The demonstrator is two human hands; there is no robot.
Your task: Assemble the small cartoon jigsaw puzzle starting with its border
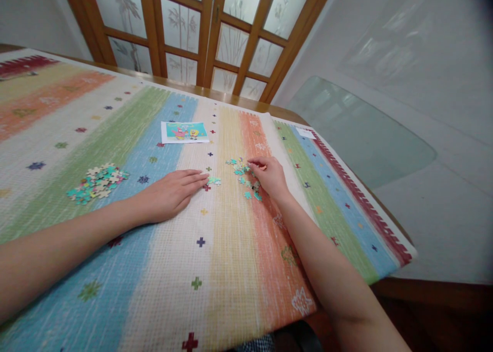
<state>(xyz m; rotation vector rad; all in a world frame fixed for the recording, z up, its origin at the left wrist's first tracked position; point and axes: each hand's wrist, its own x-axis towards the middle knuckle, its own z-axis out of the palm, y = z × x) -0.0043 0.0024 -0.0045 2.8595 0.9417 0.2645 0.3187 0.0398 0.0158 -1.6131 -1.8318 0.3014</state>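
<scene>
My left hand (175, 191) lies flat on the striped tablecloth with its fingers stretched out. Its fingertips touch or almost touch a few joined-looking jigsaw pieces (214, 181). Over the right edge of a small scatter of turquoise and pale jigsaw pieces (242, 170) is my right hand (270, 176), thumb and fingers drawn together in a pinch. Whatever sits between those fingertips is too small to make out. Part of the scatter is hidden beneath this hand.
A larger heap of jigsaw pieces (99, 182) lies left of my left forearm. Farther back is a printed cartoon picture (185, 132) on the striped tablecloth (181, 270). A small white paper (305, 133) rests near the far right edge. Wooden glazed doors (208, 33) stand behind the table.
</scene>
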